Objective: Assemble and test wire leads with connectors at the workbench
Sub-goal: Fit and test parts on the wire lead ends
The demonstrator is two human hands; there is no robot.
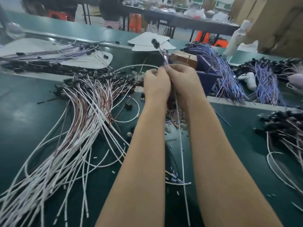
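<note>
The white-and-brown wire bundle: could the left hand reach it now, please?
Probably yes: the bundle lies just beside the left hand with nothing between, though that hand must first release the lead it pinches.

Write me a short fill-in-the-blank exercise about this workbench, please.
1. The left hand and the right hand together pinch one lead, whose raised end carries a connector coloured ____.
2. The pile of white and brown leads lies to the ____ of both hands.
3. The bundles of blue leads lie to the ____ of both hands.
Missing words: black; left; right.
</note>
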